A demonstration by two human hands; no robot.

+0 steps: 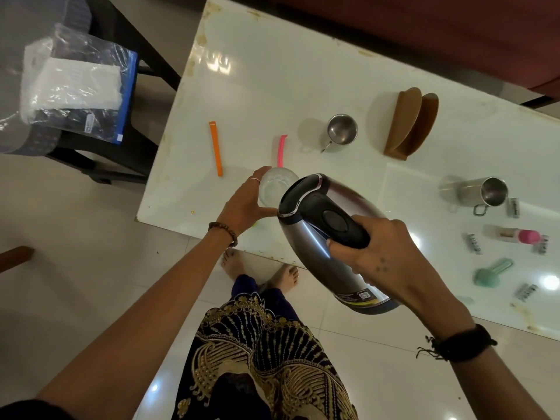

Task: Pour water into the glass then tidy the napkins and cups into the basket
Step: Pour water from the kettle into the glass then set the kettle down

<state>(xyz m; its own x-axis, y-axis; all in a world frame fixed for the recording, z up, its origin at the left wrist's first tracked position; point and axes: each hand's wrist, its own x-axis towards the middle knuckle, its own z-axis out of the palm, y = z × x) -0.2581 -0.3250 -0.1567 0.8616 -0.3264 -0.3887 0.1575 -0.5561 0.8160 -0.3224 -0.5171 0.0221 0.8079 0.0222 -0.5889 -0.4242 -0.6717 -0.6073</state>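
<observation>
Head view, left hand: the left hand (242,204) was wrapped around the clear drinking glass (275,187), thumb on the near side and fingers on the left wall, with a ring on one finger.
Head view, glass: it stood near the left near edge of the glossy white table (272,86), its right part hidden behind the kettle.
Head view, right hand: the right hand (391,256) gripped the black handle of the brushed-steel electric kettle (321,225), which was tilted with its black lid end leaning over the glass.
Head view, water: whether any was flowing could not be told.
Head view, cups: one small steel mug (341,129) sat upright farther back; a second steel mug (478,191) lay on its side at the right.
Head view, holder: a brown wooden napkin holder (409,122) stood right of the upright mug.
Head view, strips: an orange strip (215,149) and a pink strip (281,150) lay beyond the glass.
Head view, right edge: a pink-capped bottle (515,234) and a mint-green scoop (492,272) lay there.
</observation>
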